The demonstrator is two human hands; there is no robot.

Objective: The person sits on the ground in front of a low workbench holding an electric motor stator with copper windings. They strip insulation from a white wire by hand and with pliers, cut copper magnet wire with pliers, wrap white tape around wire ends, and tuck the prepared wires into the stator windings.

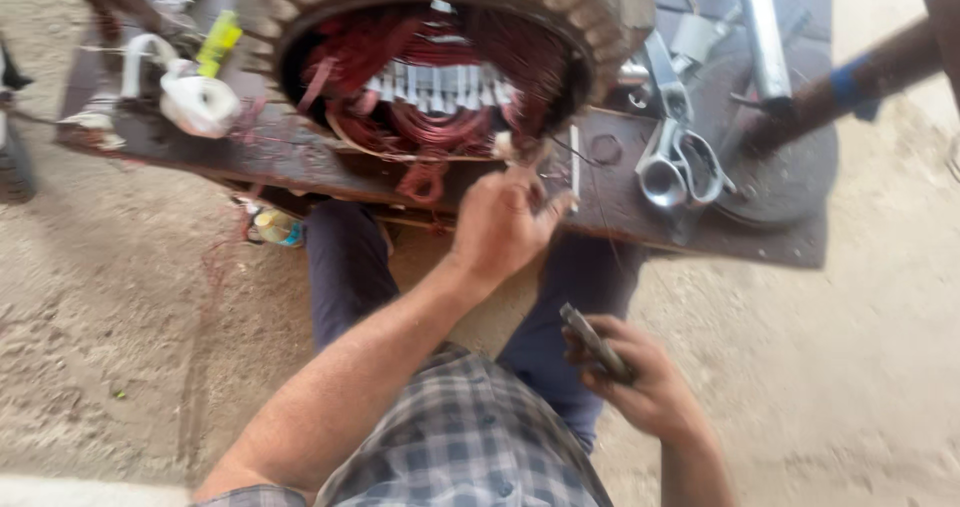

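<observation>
A large motor stator (440,77) with red copper windings and white slot papers lies on a dark workbench (290,152). My left hand (505,222) reaches to the stator's lower rim, fingers pinched on a thin wire or lead end there; blur hides exactly what it grips. My right hand (640,377) hovers low over my lap, closed around a small dark metal tool (595,342), possibly a knife or pliers. Dark trousers and a checked shirt fill the lower middle.
Scissors (680,162) lie on the bench right of the stator, beside a metal tube (765,32) and a round dark plate (790,177). A white tape roll (200,102) and a yellow-green object (220,42) sit left. Sandy ground surrounds the bench.
</observation>
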